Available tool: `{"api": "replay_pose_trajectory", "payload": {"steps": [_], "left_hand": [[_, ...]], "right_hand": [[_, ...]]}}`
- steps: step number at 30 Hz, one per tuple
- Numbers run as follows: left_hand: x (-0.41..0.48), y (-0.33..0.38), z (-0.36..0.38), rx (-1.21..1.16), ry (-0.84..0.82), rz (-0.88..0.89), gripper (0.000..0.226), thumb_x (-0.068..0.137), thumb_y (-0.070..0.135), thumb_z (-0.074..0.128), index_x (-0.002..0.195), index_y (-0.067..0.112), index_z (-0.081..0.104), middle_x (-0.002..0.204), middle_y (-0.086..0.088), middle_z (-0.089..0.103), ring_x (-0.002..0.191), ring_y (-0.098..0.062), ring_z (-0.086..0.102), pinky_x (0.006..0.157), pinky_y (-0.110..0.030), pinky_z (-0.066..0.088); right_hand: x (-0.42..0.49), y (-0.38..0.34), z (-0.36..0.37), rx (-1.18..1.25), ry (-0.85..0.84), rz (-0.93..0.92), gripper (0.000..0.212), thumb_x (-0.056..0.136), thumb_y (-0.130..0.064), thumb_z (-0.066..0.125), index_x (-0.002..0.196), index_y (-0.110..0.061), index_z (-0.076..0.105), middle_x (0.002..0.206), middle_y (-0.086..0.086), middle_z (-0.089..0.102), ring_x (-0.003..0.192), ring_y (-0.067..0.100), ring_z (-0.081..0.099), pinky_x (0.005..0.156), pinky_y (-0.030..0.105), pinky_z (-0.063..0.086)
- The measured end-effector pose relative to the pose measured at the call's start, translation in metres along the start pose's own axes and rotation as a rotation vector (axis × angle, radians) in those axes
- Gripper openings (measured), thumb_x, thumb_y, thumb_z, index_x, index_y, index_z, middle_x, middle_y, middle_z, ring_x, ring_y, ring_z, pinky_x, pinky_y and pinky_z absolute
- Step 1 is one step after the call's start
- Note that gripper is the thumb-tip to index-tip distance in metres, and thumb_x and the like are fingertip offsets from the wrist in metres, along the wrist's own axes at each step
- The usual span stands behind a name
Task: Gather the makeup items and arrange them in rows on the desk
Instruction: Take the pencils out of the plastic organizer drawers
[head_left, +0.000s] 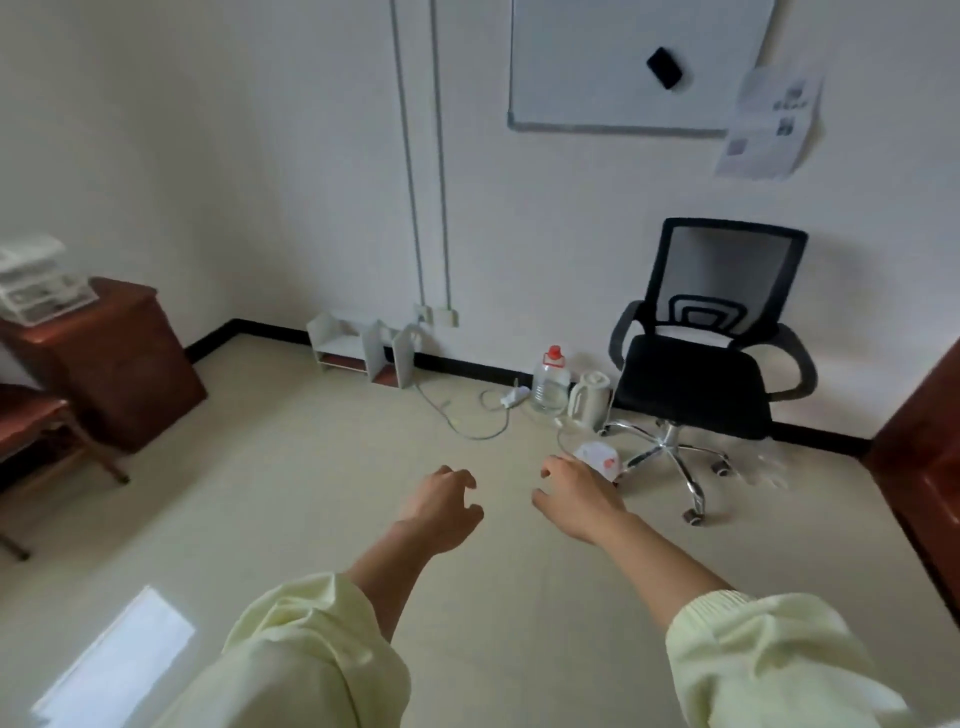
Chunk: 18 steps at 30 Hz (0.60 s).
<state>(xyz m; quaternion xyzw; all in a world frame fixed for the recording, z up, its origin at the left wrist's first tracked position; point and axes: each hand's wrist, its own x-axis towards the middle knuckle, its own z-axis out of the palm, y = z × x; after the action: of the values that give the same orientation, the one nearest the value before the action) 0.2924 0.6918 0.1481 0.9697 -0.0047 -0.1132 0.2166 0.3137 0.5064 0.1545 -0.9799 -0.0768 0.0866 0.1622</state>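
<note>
No makeup items show in this view. My left hand (441, 512) and my right hand (579, 496) reach out in front of me over the pale floor, both with loosely curled fingers and nothing in them. Pale yellow sleeves cover both forearms. A brown wooden desk edge (930, 447) shows at the far right, and another brown desk (119, 358) stands at the left with a white drawer organizer (36, 280) on top.
A black mesh office chair (711, 358) stands by the far wall. Beside it on the floor are a clear water jug (551, 382), a white kettle (589, 400), a small white packet (602, 460), cables and a white shelf unit (358, 348). A whiteboard (623, 67) hangs above.
</note>
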Motion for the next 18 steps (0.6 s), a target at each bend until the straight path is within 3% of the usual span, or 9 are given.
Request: {"api": "replay_pose_trajectory", "payload": {"steps": [6,18], "left_hand": [[0.042,-0.153,-0.090,-0.057,0.109,-0.193,0.040,0.090,0.028,0.057,0.129,0.019,0.055,0.128,-0.008,0.055,0.119,-0.025,0.050,0.097,-0.032,0.043],[0.179,-0.362,-0.238,-0.056,0.343,-0.420,0.041,0.093,0.031,0.053,0.133,0.024,0.052,0.129,0.000,0.053,0.118,-0.019,0.052,0.085,-0.026,0.042]], "right_hand": [[0.120,-0.158,0.030,-0.017,-0.052,-0.188,0.038,0.094,-0.035,0.049,0.126,-0.016,0.051,0.131,0.000,0.051,0.110,0.022,0.054,0.084,0.032,0.046],[0.373,-0.387,0.070,-0.122,-0.122,-0.475,0.042,0.094,-0.034,0.046,0.132,-0.017,0.048,0.137,-0.001,0.047,0.114,0.022,0.052,0.084,0.032,0.044]]}}
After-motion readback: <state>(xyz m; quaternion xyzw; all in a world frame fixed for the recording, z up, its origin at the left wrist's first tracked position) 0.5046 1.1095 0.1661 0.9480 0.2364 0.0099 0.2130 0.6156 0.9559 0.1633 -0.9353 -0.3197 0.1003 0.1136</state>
